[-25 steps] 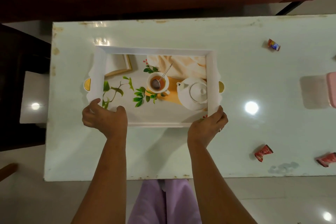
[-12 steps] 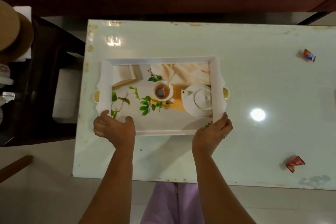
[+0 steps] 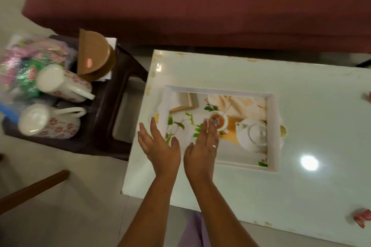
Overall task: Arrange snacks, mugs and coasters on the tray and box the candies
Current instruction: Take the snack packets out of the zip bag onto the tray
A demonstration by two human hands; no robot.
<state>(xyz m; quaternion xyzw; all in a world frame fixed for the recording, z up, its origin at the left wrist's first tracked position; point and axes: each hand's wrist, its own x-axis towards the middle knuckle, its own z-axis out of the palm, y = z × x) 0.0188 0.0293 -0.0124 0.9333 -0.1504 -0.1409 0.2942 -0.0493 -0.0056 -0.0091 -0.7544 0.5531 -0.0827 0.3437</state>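
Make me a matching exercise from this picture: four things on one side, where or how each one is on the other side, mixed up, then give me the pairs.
Things:
1. tray
2. floral mugs
3. red candy
4. left hand

States:
A. lying on their sides on the dark stool
B. open, at the tray's near left corner
C. flat on the white table
D. at the table's right edge, outside the tray

Pairs: 1-C, 2-A, 3-D, 4-B.
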